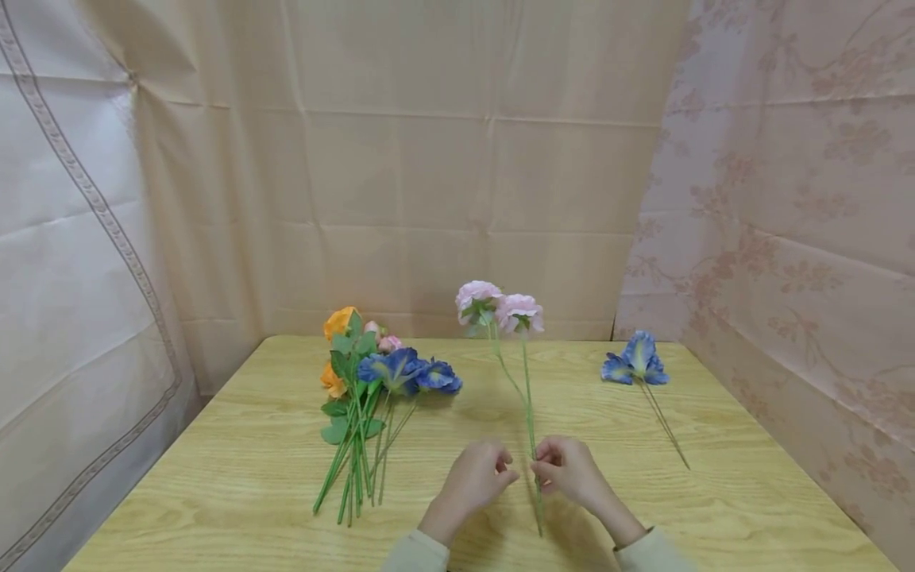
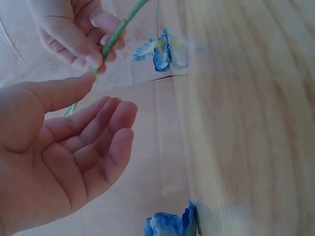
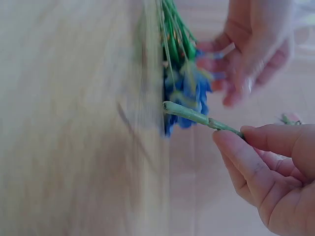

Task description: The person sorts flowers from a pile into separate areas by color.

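My right hand (image 1: 572,474) pinches the green stem (image 3: 189,114) of a pink flower between thumb and fingertips, near its lower end. Two pale pink heads (image 1: 519,313) rise above it, their thin stems running together lower down. In the right wrist view, the cut end of the stem sticks out past the fingertips. My left hand (image 1: 474,481) is just left of the stem, holding nothing. Its fingers (image 2: 115,147) are loosely bent in the left wrist view, with the thumb tip right by the stem and the pinching right fingers.
At the left of the wooden table (image 1: 236,477) lies a bunch with orange flowers (image 1: 339,323), small pink buds (image 1: 389,343) and blue irises (image 1: 400,369), stems toward me. A separate blue iris (image 1: 638,361) lies at the right. Cloth curtains (image 1: 429,175) surround the table.
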A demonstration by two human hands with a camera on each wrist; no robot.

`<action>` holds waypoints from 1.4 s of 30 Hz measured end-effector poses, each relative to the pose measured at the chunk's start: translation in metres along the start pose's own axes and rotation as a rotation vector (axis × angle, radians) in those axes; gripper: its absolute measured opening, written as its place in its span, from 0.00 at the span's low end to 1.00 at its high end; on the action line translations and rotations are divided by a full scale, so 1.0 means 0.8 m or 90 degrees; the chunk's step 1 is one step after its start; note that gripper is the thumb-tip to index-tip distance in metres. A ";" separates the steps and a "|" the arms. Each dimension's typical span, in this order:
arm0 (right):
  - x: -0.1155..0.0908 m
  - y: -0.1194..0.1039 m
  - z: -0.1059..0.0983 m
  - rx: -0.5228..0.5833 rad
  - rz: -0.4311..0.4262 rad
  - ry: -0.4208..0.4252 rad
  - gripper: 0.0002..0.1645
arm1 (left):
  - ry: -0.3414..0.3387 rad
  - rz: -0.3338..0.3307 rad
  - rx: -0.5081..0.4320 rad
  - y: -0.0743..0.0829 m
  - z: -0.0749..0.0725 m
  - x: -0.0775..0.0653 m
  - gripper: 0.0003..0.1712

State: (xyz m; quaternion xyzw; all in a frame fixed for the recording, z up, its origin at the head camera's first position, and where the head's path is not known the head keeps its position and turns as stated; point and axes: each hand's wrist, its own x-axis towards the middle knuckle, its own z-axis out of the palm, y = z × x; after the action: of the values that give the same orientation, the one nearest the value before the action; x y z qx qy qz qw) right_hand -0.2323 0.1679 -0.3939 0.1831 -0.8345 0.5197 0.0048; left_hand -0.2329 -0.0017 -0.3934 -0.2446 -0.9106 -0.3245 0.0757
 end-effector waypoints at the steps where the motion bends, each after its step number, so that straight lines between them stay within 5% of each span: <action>1: 0.001 0.001 -0.004 -0.007 0.006 0.008 0.03 | -0.012 -0.005 0.002 0.000 0.000 -0.001 0.08; 7: 0.005 0.011 -0.028 -0.062 0.065 0.059 0.03 | -0.056 -0.014 0.018 -0.002 -0.004 -0.003 0.10; 20: 0.015 0.038 -0.063 -0.132 0.204 0.104 0.09 | -0.059 -0.021 0.063 -0.005 -0.008 -0.006 0.10; 42: 0.022 0.066 -0.071 -0.206 0.238 0.056 0.11 | -0.081 -0.029 0.048 -0.007 -0.005 -0.011 0.11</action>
State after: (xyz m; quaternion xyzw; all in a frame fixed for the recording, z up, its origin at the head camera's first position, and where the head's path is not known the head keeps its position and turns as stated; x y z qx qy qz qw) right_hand -0.2751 0.2329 -0.4099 -0.0005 -0.9251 0.3787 -0.0263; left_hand -0.2283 -0.0116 -0.3959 -0.2408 -0.9305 -0.2752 0.0197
